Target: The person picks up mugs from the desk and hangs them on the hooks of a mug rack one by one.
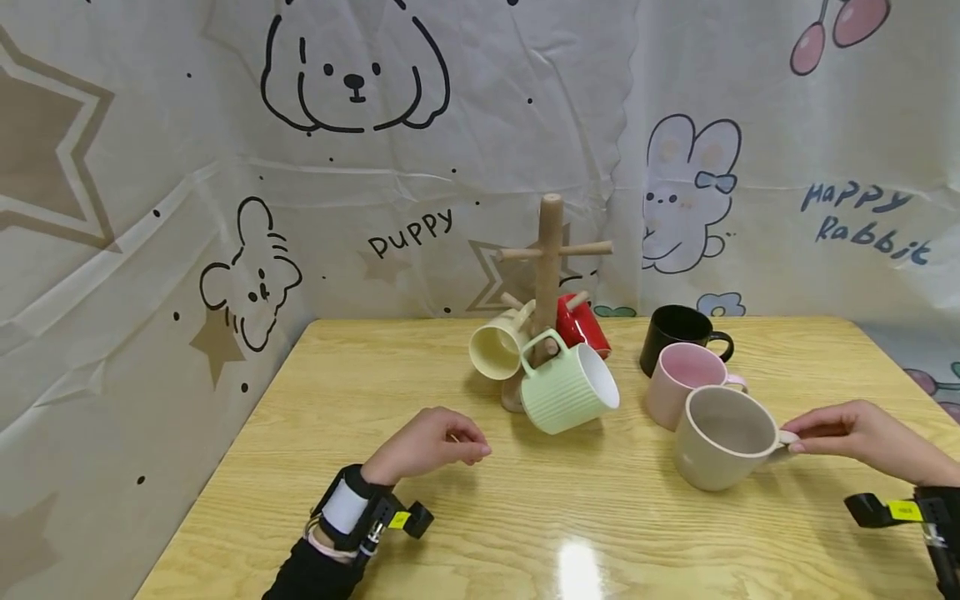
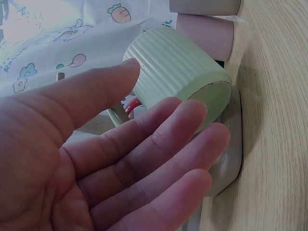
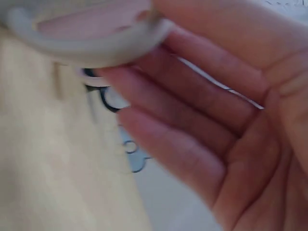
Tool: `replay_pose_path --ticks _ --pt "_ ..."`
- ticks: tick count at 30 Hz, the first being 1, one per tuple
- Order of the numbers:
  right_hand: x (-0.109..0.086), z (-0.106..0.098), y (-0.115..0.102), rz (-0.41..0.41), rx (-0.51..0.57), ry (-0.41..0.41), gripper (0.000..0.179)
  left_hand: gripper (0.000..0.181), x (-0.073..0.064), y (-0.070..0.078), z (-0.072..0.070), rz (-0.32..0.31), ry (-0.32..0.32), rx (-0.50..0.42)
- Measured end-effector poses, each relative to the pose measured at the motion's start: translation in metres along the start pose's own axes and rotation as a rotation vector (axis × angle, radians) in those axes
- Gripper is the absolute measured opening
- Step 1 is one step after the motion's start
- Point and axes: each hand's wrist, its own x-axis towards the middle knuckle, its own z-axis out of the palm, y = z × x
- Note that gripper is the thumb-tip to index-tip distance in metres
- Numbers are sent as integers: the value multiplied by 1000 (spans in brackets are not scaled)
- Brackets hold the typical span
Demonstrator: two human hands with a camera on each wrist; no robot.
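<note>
On the right in the head view, my right hand [image 1: 862, 433] pinches the handle of a beige mug [image 1: 723, 442] between thumb and fingers. That handle [image 3: 96, 50] looks blurred in the right wrist view; whether the mug's base touches the table I cannot tell. My left hand [image 1: 435, 446] holds nothing, its fingers loosely bent. Nearest to it is a ribbed light-green mug [image 1: 562, 392], hanging tilted by its handle on a wooden mug tree [image 1: 550, 225]. A pale yellow mug [image 1: 497, 348] and a red mug [image 1: 588, 329] also hang there, on lower pegs.
Behind the beige mug stand a pink mug [image 1: 678, 387] and, farther back, a black mug [image 1: 667, 337]. The mug tree's upper pegs stick out sideways. A printed cloth [image 1: 480, 100] hangs along the back and left of the wooden table [image 1: 360, 367].
</note>
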Motion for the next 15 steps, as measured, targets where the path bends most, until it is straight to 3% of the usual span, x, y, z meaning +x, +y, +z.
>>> replay_pose_path --ticks 5,15 --pt "-7 15 7 -2 103 113 20 21 2 1 1 -1 -9 -19" --pt "-13 47 12 -4 155 375 20 21 4 1 4 -15 -25 -13"
